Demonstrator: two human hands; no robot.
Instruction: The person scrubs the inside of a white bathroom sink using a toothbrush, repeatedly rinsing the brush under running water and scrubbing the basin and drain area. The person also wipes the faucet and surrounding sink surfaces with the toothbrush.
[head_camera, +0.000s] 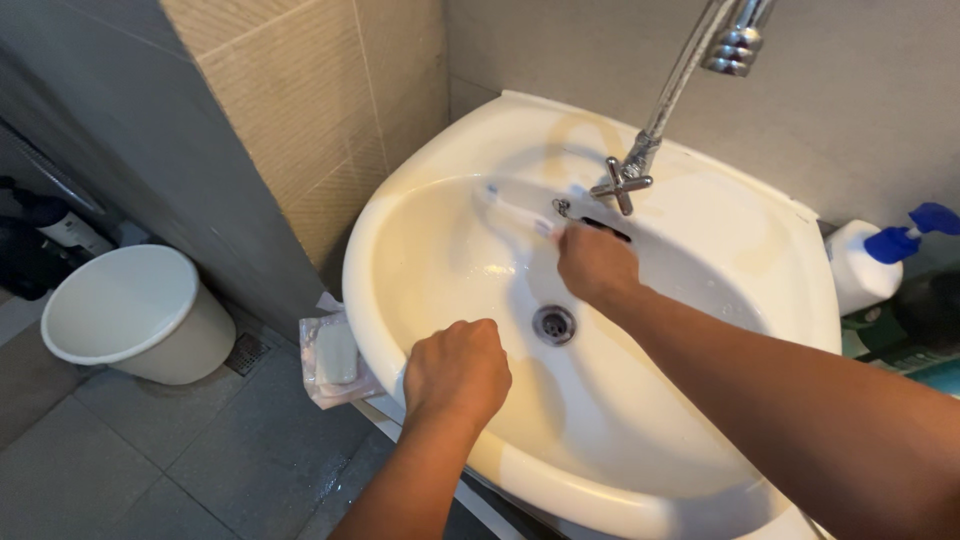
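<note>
We look down into a bathroom with a grey tiled floor (150, 470) and beige and grey walls. A cream washbasin (430, 230) fills the middle, a cross-handled tap (621, 183) at its back rim, a metal drain (554, 324) at its bottom. A white bucket (140, 315) stands on the floor to the left. Our right hand (597, 265) has its grip closed on a white brush (515, 208), pressed to the basin's back wall. Our left hand (457, 372) rests fisted on the front rim.
</note>
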